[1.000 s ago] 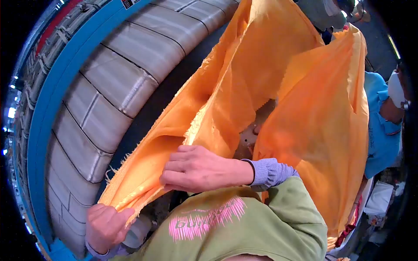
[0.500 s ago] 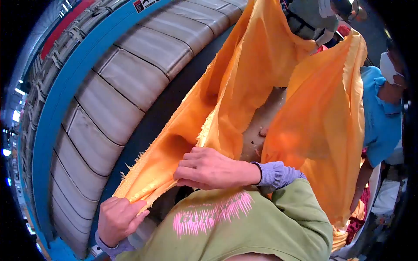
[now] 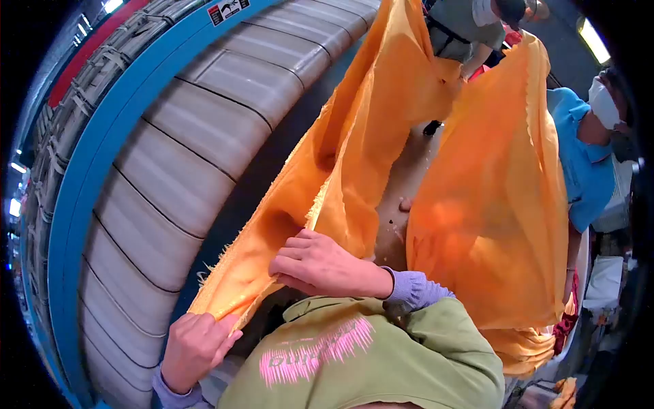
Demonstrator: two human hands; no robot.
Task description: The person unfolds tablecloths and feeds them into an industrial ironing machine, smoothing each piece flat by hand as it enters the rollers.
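A long orange cloth (image 3: 344,146) with frayed edges stretches from my hands toward people at the top. My left hand (image 3: 197,346) is closed on its near end at the lower left, thumb and fingers pinching the fabric. Higher up and to the right, my right hand (image 3: 328,264) grips a frayed edge, fingers curled over it. Between the two hands the fabric is drawn into a narrow fold. A second broad stretch of orange cloth (image 3: 487,204) hangs at the right, beside a person in a blue shirt (image 3: 579,160).
Along the left runs a large machine with a pale, ribbed belt (image 3: 184,146) and a blue curved frame (image 3: 92,163). A person in a grey-green top (image 3: 456,31) stands at the far end, one hand at the cloth. Orange fabric (image 3: 521,351) lies bunched at lower right.
The view has shifted slightly. Both hands keep their grip on the cloth. The right-hand stretch of cloth hangs differently, and the belt's seams sit in other places.
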